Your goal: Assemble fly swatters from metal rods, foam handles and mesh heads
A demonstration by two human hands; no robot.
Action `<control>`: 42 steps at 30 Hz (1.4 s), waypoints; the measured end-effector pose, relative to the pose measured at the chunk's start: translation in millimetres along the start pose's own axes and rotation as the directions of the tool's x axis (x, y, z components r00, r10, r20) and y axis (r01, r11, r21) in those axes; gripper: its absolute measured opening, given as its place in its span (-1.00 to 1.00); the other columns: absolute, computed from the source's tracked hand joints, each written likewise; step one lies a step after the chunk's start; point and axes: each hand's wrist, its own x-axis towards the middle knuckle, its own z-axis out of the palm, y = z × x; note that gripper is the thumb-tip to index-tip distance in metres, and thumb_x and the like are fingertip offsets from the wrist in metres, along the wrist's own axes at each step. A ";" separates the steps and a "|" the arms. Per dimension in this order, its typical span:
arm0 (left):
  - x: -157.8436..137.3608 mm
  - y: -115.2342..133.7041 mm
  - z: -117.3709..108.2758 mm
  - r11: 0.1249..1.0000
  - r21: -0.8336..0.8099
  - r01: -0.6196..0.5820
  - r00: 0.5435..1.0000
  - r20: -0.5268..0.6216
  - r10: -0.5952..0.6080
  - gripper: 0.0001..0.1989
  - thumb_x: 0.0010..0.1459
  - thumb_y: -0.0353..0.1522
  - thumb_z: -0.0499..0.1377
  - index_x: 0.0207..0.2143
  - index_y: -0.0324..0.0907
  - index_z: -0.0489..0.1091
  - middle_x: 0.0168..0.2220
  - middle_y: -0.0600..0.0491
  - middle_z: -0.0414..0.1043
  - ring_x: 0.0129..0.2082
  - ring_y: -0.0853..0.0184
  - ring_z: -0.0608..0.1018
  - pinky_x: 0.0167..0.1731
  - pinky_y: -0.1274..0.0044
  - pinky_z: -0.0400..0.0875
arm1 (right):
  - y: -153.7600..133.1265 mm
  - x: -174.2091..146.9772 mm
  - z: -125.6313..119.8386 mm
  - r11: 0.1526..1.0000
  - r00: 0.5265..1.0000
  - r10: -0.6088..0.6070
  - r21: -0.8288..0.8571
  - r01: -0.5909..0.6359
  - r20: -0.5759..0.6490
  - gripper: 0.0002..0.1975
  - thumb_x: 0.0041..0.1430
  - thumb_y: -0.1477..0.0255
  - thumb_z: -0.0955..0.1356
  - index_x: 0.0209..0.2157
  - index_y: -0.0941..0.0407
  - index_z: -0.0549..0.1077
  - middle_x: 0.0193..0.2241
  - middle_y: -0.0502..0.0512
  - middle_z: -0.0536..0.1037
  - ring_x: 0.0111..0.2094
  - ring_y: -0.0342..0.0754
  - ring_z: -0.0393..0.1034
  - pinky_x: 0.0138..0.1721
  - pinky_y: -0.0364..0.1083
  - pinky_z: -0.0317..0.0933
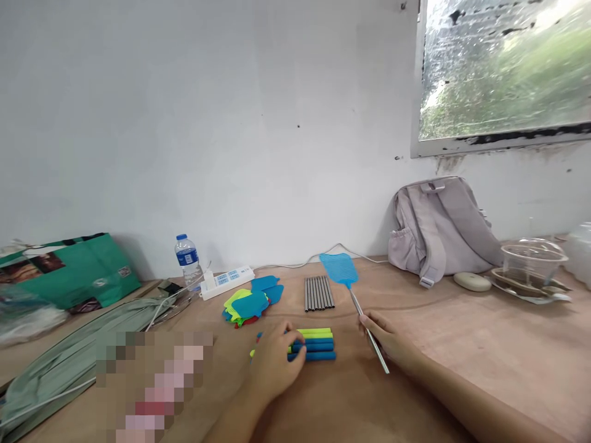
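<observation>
My right hand is closed round the metal rod of a fly swatter. Its blue mesh head points away from me, while the bare end of the rod slants towards me. My left hand lies over a row of yellow and blue tube-shaped handles, its thumb and fingers curled about a blue one; the left ends are partly hidden by the hand. Just beyond lie several short grey metal rods side by side. A loose pile of blue, yellow and red swatter heads is to their left.
Along the wall stand a water bottle, a white power strip and a grey backpack. A green bag and folded green cloth are at left. At right are a round beige case and a clear plastic cup.
</observation>
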 end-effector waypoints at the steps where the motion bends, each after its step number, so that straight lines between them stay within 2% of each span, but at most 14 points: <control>1: -1.5 3.0 4.7 0.996 0.081 -0.030 0.998 0.054 0.026 -0.88 -0.02 -0.37 0.08 -0.45 -0.12 0.42 -0.33 0.02 0.33 -0.28 0.23 0.38 -0.29 0.46 0.22 | 2.6 1.9 2.1 0.995 0.999 0.033 0.096 -0.031 -0.022 -0.63 0.08 0.06 0.21 -0.51 0.09 0.20 -0.73 -0.20 0.15 -0.74 -0.27 0.04 -0.70 -0.24 -0.02; 3: -3.0 5.7 12.6 0.983 0.167 -0.074 0.993 0.108 0.057 -0.88 -0.04 -0.41 0.09 -0.42 -0.12 0.41 -0.30 0.01 0.31 -0.26 0.22 0.36 -0.27 0.44 0.21 | 6.5 3.4 6.3 0.961 0.994 0.091 0.266 -0.071 -0.064 -0.67 0.02 0.11 0.29 -0.50 0.08 0.19 -0.71 -0.19 0.19 -0.72 -0.26 0.11 -0.69 -0.24 0.06; 5: -2.9 4.2 17.8 0.975 0.197 -0.106 0.989 0.126 0.082 -0.89 -0.04 -0.41 0.10 -0.41 -0.13 0.39 -0.30 0.01 0.30 -0.25 0.22 0.35 -0.25 0.43 0.20 | 9.2 2.8 9.8 0.929 0.983 0.137 0.359 -0.085 -0.123 -0.71 -0.05 0.21 0.36 -0.50 0.08 0.21 -0.66 -0.14 0.28 -0.65 -0.23 0.24 -0.61 -0.21 0.18; 10: -1.6 -4.4 23.4 0.971 0.197 -0.138 0.983 0.146 0.110 -0.93 0.00 -0.40 0.10 -0.39 -0.14 0.35 -0.29 0.03 0.30 -0.25 0.23 0.33 -0.25 0.42 0.19 | 12.3 1.6 12.8 0.888 0.950 0.237 0.443 -0.127 -0.203 -0.79 -0.08 0.36 0.40 -0.51 0.09 0.26 -0.60 -0.02 0.39 -0.55 -0.12 0.37 -0.48 -0.11 0.33; 19: -1.3 -8.5 26.1 0.963 0.189 -0.190 0.969 0.196 0.152 -0.92 0.09 -0.40 0.05 -0.36 -0.14 0.32 -0.27 0.05 0.33 -0.24 0.25 0.33 -0.24 0.43 0.16 | 6.8 1.0 12.1 0.817 0.932 0.309 0.555 -0.159 -0.188 -0.87 -0.12 0.48 0.39 -0.53 0.12 0.31 -0.63 -0.02 0.42 -0.57 -0.13 0.39 -0.48 -0.14 0.34; 27: -0.9 -14.1 28.2 0.978 0.121 -0.169 0.980 0.129 0.154 -0.91 0.13 -0.37 0.02 -0.35 -0.14 0.30 -0.29 0.05 0.34 -0.27 0.26 0.35 -0.27 0.44 0.20 | -0.7 -3.0 8.9 0.752 0.938 0.309 0.644 -0.140 -0.156 -0.89 -0.18 0.55 0.40 -0.60 0.11 0.37 -0.64 -0.02 0.42 -0.58 -0.14 0.37 -0.52 -0.17 0.31; 37: 1.5 -9.9 23.2 0.966 0.139 -0.220 0.975 0.019 0.219 -0.83 0.18 -0.30 -0.02 -0.36 -0.15 0.31 -0.34 0.02 0.40 -0.30 0.25 0.40 -0.27 0.42 0.24 | -0.4 -2.1 4.1 0.722 0.953 0.227 0.691 -0.027 -0.200 -0.88 -0.21 0.51 0.42 -0.56 0.17 0.39 -0.56 -0.01 0.44 -0.53 -0.13 0.40 -0.47 -0.15 0.33; 42: 2.4 -11.8 22.2 0.969 0.124 -0.214 0.977 0.034 0.212 -0.85 0.18 -0.30 -0.03 -0.34 -0.14 0.29 -0.30 0.04 0.41 -0.28 0.26 0.42 -0.19 0.40 0.23 | -2.8 -4.3 5.0 0.706 0.953 0.259 0.705 -0.076 -0.157 -0.93 -0.14 0.47 0.35 -0.60 0.17 0.38 -0.57 0.02 0.45 -0.54 -0.09 0.41 -0.45 -0.09 0.35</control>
